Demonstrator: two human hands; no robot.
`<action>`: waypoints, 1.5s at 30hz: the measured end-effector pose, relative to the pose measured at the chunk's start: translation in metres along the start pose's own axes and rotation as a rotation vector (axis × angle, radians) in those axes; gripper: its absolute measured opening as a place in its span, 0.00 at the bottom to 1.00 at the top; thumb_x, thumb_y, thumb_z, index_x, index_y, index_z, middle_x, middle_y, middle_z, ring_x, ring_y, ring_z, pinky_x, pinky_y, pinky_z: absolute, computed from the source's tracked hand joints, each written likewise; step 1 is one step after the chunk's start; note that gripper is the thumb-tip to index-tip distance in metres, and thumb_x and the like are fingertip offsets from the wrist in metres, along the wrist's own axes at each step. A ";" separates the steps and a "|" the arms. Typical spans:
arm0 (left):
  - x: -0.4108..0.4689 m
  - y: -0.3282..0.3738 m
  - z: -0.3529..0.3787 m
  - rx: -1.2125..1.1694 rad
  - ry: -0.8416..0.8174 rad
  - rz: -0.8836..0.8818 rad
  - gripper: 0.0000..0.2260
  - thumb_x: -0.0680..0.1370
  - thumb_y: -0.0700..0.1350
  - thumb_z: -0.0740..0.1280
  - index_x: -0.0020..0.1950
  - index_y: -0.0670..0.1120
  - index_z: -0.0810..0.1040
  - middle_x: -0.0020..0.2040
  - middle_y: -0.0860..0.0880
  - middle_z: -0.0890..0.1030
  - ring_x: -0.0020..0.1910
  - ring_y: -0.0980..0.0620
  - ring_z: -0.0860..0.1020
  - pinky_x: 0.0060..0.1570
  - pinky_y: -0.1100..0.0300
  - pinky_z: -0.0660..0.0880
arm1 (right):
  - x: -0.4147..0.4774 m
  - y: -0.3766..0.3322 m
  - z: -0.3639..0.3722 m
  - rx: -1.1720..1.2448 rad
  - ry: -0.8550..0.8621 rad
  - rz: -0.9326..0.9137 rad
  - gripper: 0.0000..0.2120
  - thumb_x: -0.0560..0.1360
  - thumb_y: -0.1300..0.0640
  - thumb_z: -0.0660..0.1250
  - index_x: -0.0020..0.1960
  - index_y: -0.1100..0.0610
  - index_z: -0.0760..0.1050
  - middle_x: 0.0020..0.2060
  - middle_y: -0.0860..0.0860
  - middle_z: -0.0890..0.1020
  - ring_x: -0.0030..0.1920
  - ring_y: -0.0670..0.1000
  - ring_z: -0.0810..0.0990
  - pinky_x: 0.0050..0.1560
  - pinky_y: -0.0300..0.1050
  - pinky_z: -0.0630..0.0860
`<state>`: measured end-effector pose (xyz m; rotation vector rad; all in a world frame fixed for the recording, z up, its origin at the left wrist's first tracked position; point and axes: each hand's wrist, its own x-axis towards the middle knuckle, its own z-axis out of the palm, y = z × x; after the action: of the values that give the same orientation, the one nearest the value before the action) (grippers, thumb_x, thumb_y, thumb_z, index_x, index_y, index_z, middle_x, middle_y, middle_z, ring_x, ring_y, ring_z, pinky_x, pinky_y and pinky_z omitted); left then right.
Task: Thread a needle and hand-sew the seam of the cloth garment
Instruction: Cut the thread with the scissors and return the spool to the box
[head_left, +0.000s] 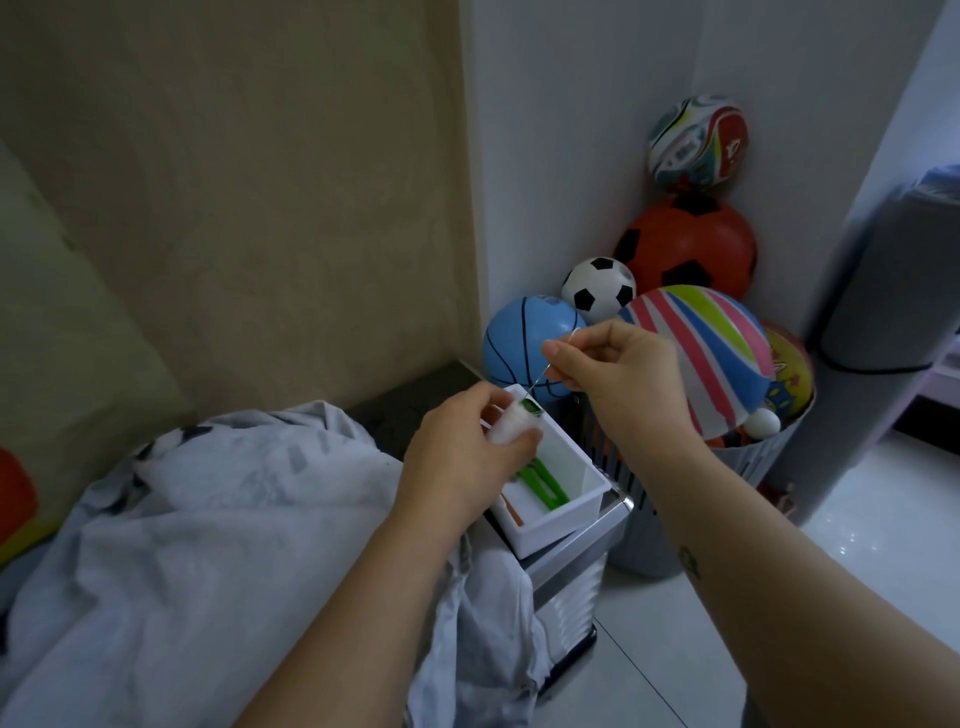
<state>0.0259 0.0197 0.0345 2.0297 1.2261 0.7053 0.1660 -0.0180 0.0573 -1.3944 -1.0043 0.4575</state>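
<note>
Head view, the only one. Beige wall (234, 182) on the left, white wall (561, 130) meeting it at the corner, and glossy white floor tiles (857, 519) on the right. We mark a dark-topped bench (410, 400) with a ribbed metal side. The pale garment (208, 519), which has dark blotches, lies crumpled over it and hangs off the front edge. A white box (582, 512) sits at the bench corner, with a green tool (543, 486) and an orange stick (511, 512) inside. The left hand (462, 457) is above the box, its fingers (493, 400) curled round a white spool (514, 428) with a green core. The right hand (623, 374) is higher, just beside it. Its thumb and forefinger are pinched tight on the thread (540, 379), which runs taut from the spool top up to that pinch. Behind, a grey slatted basket (649, 519) stands on the floor, heaped with balls: blue basketball (524, 345), black-and-white football (597, 288), orange football (685, 247), striped ball (701, 353), yellow ball (784, 369), small white ball (761, 421) and a printed ball (696, 140) on top. A grey roll (898, 286) leans at far right. The print on the top ball and the blue basketball is too blurred for us to read.
</note>
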 end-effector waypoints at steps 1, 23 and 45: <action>0.000 0.000 0.000 -0.001 0.005 0.003 0.16 0.73 0.53 0.72 0.59 0.54 0.75 0.54 0.55 0.79 0.52 0.56 0.77 0.54 0.54 0.78 | 0.000 0.001 0.000 -0.003 -0.009 0.003 0.06 0.72 0.57 0.71 0.39 0.53 0.76 0.36 0.49 0.82 0.36 0.43 0.82 0.39 0.33 0.78; -0.001 0.014 -0.023 -0.526 -0.004 -0.010 0.24 0.58 0.62 0.71 0.49 0.52 0.78 0.45 0.53 0.84 0.44 0.57 0.81 0.47 0.59 0.75 | -0.014 -0.002 0.007 -0.023 -0.505 0.172 0.18 0.79 0.61 0.59 0.68 0.54 0.68 0.58 0.49 0.78 0.59 0.46 0.76 0.64 0.46 0.71; 0.001 -0.007 -0.024 -0.585 -0.318 -0.190 0.19 0.69 0.60 0.66 0.52 0.48 0.81 0.47 0.49 0.81 0.45 0.53 0.77 0.45 0.57 0.77 | -0.004 -0.009 -0.010 -0.322 -0.562 0.107 0.06 0.77 0.53 0.64 0.44 0.47 0.78 0.40 0.46 0.82 0.42 0.44 0.78 0.50 0.39 0.75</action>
<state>0.0046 0.0290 0.0444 1.4524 0.8811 0.5418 0.1695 -0.0286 0.0660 -1.6528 -1.5113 0.8244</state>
